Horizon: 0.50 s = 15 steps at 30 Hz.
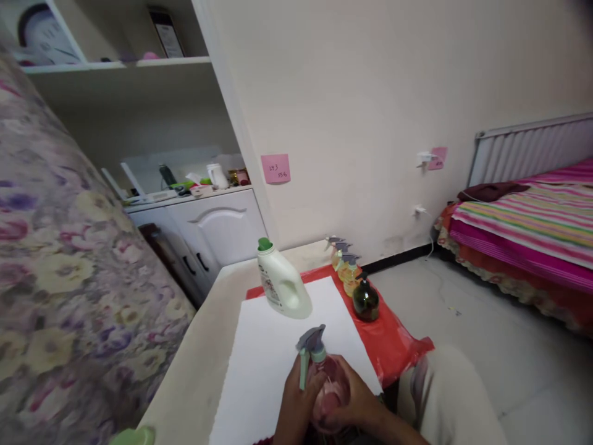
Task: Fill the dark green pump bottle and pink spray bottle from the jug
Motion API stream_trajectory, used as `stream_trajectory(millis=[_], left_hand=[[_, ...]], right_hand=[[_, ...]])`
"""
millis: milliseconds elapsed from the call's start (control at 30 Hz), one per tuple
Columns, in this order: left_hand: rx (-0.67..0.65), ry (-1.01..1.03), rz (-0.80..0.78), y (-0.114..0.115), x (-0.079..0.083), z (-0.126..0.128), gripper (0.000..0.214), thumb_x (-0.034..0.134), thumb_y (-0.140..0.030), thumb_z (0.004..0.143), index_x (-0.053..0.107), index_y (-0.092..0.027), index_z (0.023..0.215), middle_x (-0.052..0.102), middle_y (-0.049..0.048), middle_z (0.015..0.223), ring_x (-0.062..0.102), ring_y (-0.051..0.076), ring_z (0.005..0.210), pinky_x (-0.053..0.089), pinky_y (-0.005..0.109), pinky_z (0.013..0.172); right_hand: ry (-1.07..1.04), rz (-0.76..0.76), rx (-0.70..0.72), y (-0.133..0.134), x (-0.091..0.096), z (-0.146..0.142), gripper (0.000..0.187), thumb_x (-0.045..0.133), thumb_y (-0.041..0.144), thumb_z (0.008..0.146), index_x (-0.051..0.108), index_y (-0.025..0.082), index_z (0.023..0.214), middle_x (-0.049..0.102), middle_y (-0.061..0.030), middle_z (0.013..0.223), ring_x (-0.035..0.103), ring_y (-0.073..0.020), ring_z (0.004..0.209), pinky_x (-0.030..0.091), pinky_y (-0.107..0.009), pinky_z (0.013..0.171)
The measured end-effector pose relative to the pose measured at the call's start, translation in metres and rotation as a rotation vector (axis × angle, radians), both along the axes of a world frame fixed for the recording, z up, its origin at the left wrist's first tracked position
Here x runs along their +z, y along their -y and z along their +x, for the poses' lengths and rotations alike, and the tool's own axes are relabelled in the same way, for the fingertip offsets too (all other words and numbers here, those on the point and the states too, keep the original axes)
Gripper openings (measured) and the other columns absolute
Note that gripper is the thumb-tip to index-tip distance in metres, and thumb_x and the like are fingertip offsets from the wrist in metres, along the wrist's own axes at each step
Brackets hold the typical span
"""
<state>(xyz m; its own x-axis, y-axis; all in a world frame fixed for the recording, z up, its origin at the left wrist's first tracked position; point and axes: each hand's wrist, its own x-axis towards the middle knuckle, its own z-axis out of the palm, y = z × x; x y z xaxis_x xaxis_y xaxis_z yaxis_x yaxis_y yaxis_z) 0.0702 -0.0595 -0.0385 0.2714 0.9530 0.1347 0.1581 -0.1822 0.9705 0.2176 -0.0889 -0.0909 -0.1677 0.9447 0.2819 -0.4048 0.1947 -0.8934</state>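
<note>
Between my two hands is a pink see-through spray bottle point(330, 390) with a grey spray head and a pale green trigger and collar. My left hand point(296, 395) wraps its left side, just under the trigger. Around the right side and lower front curls my right hand point(359, 398). The bottle stands nearly upright over a white sheet point(254, 352), close to my body. Beyond it on the sheet is a large pale green jug point(285, 284) with a handle and a darker green cap.
A dark round pump bottle point(365, 301) and several spray bottles point(349, 275) line the right side on red plastic point(389, 352). A green object point(134, 436) shows at the bottom left. A floral curtain point(83, 266) hangs at left; a bed point(532, 228) stands at right.
</note>
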Motion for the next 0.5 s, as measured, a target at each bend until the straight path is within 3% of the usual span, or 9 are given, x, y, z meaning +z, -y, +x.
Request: stream_trajectory(millis=[133, 300, 400, 500], left_hand=[[0.032, -0.106, 0.053, -0.015, -0.012, -0.02, 0.056, 0.068, -0.043, 0.073, 0.059, -0.02, 0.123, 0.063, 0.0123, 0.126, 0.057, 0.03, 0.118, 0.041, 0.046, 0.104], [0.155, -0.217, 0.089, -0.037, -0.04, -0.045, 0.051, 0.062, -0.053, 0.075, 0.063, -0.018, 0.112, 0.073, 0.008, 0.095, 0.067, 0.026, 0.091, 0.052, 0.04, 0.086], [0.144, -0.249, 0.093, -0.042, -0.061, -0.051, 0.049, 0.059, -0.057, 0.076, 0.064, -0.018, 0.107, 0.072, 0.0046, 0.085, 0.068, 0.023, 0.08, 0.053, 0.035, 0.077], [0.117, -0.266, 0.108, -0.043, -0.074, -0.052, 0.047, 0.058, -0.058, 0.076, 0.065, -0.02, 0.103, 0.071, 0.0035, 0.083, 0.067, 0.023, 0.079, 0.052, 0.032, 0.076]], right_hand=[[0.123, -0.029, -0.246, -0.002, -0.008, 0.025, 0.079, 0.077, 0.013, 0.053, 0.046, 0.024, 0.125, 0.059, -0.0096, 0.124, 0.054, -0.031, 0.118, 0.038, -0.046, 0.102], [0.238, -0.031, -0.565, -0.011, -0.015, 0.072, 0.077, 0.079, 0.026, 0.056, 0.044, 0.025, 0.124, 0.055, -0.011, 0.129, 0.049, -0.0326, 0.123, 0.034, -0.049, 0.106], [0.301, -0.044, -0.761, -0.017, -0.019, 0.097, 0.078, 0.08, 0.03, 0.056, 0.044, 0.025, 0.124, 0.054, -0.0108, 0.13, 0.046, -0.0334, 0.125, 0.032, -0.051, 0.108], [0.34, -0.062, -0.854, -0.022, -0.023, 0.114, 0.079, 0.079, 0.029, 0.056, 0.042, 0.025, 0.125, 0.052, -0.0111, 0.132, 0.044, -0.0336, 0.127, 0.029, -0.051, 0.11]])
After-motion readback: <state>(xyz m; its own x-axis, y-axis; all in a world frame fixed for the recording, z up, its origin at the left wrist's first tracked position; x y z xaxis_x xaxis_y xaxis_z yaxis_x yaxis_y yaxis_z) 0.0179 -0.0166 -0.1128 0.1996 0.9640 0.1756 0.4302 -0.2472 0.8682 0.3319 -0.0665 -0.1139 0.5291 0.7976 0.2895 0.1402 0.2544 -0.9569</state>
